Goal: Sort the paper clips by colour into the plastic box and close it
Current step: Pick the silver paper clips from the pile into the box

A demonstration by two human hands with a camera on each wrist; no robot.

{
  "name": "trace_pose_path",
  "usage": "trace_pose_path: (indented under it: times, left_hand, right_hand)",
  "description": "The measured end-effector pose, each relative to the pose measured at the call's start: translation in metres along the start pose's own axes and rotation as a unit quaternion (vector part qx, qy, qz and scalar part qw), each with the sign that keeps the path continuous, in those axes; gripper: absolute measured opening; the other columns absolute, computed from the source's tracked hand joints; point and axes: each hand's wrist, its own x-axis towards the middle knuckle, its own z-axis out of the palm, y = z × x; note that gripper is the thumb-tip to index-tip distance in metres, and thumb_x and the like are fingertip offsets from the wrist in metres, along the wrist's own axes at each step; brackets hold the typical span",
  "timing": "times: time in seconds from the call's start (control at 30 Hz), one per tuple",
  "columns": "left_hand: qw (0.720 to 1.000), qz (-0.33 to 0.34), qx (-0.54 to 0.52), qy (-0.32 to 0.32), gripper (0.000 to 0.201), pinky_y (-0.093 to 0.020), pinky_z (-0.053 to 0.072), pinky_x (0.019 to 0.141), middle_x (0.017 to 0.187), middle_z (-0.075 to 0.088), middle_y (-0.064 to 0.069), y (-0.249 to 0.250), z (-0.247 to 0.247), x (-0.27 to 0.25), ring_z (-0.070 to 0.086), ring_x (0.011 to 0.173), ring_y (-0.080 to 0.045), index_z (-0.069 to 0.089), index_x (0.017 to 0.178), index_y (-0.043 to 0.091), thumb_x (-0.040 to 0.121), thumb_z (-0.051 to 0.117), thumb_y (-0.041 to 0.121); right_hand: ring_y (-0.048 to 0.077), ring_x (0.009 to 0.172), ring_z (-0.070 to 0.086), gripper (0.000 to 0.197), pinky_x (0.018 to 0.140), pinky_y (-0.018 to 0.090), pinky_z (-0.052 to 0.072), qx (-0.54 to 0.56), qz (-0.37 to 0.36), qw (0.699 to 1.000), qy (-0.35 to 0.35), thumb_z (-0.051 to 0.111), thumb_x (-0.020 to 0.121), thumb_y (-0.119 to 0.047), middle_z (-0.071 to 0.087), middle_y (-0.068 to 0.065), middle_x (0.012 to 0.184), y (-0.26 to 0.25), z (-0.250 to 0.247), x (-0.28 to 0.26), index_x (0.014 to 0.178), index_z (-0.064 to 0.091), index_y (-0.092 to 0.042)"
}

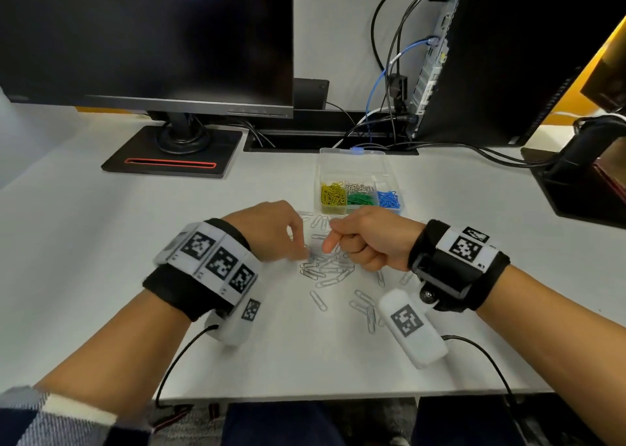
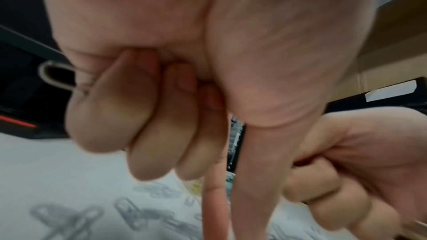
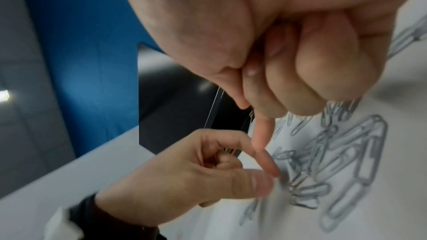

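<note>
The clear plastic box stands open behind my hands, with yellow clips, silver clips, green clips and blue clips in separate compartments. A pile of silver paper clips lies on the white table between my hands. My left hand reaches its thumb and index finger down to the pile's left edge. Its other fingers curl round a silver clip in the palm. My right hand is a fist with one finger pointing down over the pile; no clip shows in it.
A monitor on a black stand is at the back left. A computer tower with cables stands at the back right, and another black stand at the far right. Loose silver clips are scattered toward the table's front edge.
</note>
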Motion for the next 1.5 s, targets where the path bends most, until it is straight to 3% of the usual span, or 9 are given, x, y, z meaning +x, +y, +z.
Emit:
trace_pose_path:
  times: [0.27, 0.43, 0.6, 0.8, 0.9, 1.03, 1.17, 1.3, 1.5]
  left_hand:
    - [0.997, 0.01, 0.07, 0.015, 0.011, -0.03, 0.046, 0.077, 0.086, 0.045, 0.014, 0.003, 0.016, 0.004, 0.058, 0.096, -0.016, 0.067, 0.087, 0.026, 0.079, 0.075, 0.027]
    - [0.997, 0.026, 0.065, 0.027, 0.008, -0.026, 0.043, 0.078, 0.081, 0.041, 0.017, 0.006, 0.017, 0.003, 0.056, 0.096, -0.016, 0.071, 0.092, 0.022, 0.084, 0.07, 0.023]
    - [0.996, 0.018, 0.082, 0.025, 0.01, -0.027, 0.044, 0.077, 0.084, 0.045, 0.013, 0.006, 0.019, 0.004, 0.057, 0.094, -0.017, 0.069, 0.091, 0.023, 0.082, 0.072, 0.025]
    - [0.994, 0.012, 0.107, 0.023, 0.01, -0.029, 0.046, 0.079, 0.092, 0.053, 0.006, 0.008, 0.019, 0.004, 0.059, 0.096, -0.02, 0.07, 0.092, 0.023, 0.082, 0.072, 0.024]
    - [0.994, 0.006, 0.113, 0.004, 0.009, -0.031, 0.051, 0.079, 0.093, 0.063, 0.001, 0.004, 0.018, 0.005, 0.061, 0.089, -0.02, 0.069, 0.09, 0.017, 0.084, 0.07, 0.024]
    - [0.992, 0.003, 0.125, -0.028, 0.017, -0.024, 0.044, 0.062, 0.074, 0.058, 0.001, -0.001, 0.012, 0.005, 0.052, 0.065, -0.016, 0.061, 0.079, 0.011, 0.087, 0.065, 0.026]
    - [0.993, -0.015, 0.112, -0.029, 0.026, -0.024, 0.039, 0.059, 0.064, 0.053, 0.001, -0.01, -0.011, 0.0, 0.044, 0.055, -0.014, 0.058, 0.073, 0.014, 0.091, 0.058, 0.031]
    - [0.989, -0.04, -0.138, -0.021, 0.03, -0.024, 0.028, 0.045, 0.06, 0.038, -0.004, -0.026, -0.032, -0.003, 0.032, 0.053, -0.02, 0.043, 0.067, 0.012, 0.095, 0.044, 0.023]
    - [0.851, 0.012, -0.525, -0.007, 0.024, -0.019, 0.007, 0.041, 0.053, 0.017, 0.007, -0.025, -0.038, -0.002, 0.012, 0.041, -0.007, 0.022, 0.066, 0.023, 0.087, 0.027, 0.015]
  right_hand:
    - [0.008, 0.046, 0.02, 0.031, 0.04, 0.018, 0.016, -0.052, -0.033, 0.998, 0.015, 0.031, 0.104, -0.009, 0.028, -0.002, 0.057, 0.003, -0.001, -0.001, 0.103, 0.061, -0.004]
    - [0.01, 0.042, 0.02, 0.027, 0.039, 0.017, 0.017, -0.124, -0.028, 0.991, 0.027, 0.041, 0.096, -0.005, 0.028, -0.004, 0.051, 0.004, -0.001, -0.001, 0.09, 0.067, -0.005]
    - [0.014, 0.038, 0.025, 0.026, 0.035, 0.021, 0.024, -0.253, -0.064, 0.965, 0.039, 0.05, 0.095, -0.011, 0.033, 0.004, 0.053, -0.002, 0.002, -0.002, 0.08, 0.072, -0.015]
    - [0.007, 0.033, 0.034, 0.03, 0.038, 0.015, 0.03, -0.303, -0.093, 0.946, 0.061, 0.06, 0.094, -0.031, 0.041, -0.004, 0.043, -0.004, 0.002, 0.003, 0.088, 0.076, -0.006]
    - [0.006, 0.066, 0.06, 0.018, 0.066, 0.021, 0.049, -0.337, -0.115, 0.932, 0.061, 0.071, 0.085, -0.026, 0.071, -0.002, 0.076, -0.002, 0.003, 0.008, 0.089, 0.077, -0.01]
    - [-0.001, 0.053, 0.051, 0.008, 0.054, 0.013, 0.037, -0.396, -0.134, 0.906, 0.064, 0.072, 0.082, -0.019, 0.062, -0.014, 0.066, -0.004, 0.012, 0.009, 0.087, 0.077, -0.016]
    - [0.004, 0.069, 0.053, 0.008, 0.056, 0.014, 0.036, -0.434, -0.156, 0.884, 0.075, 0.072, 0.082, -0.02, 0.068, -0.006, 0.08, -0.008, 0.022, 0.014, 0.086, 0.078, -0.017]
    - [0.015, 0.085, 0.059, 0.008, 0.067, 0.024, 0.046, -0.484, -0.157, 0.854, 0.106, 0.072, 0.081, -0.021, 0.069, 0.0, 0.088, -0.007, 0.032, 0.024, 0.084, 0.076, -0.015]
    - [0.023, 0.089, 0.056, 0.016, 0.078, 0.038, 0.054, -0.513, -0.129, 0.838, 0.136, 0.073, 0.081, -0.026, 0.058, 0.007, 0.099, -0.001, 0.036, 0.031, 0.085, 0.062, -0.016]
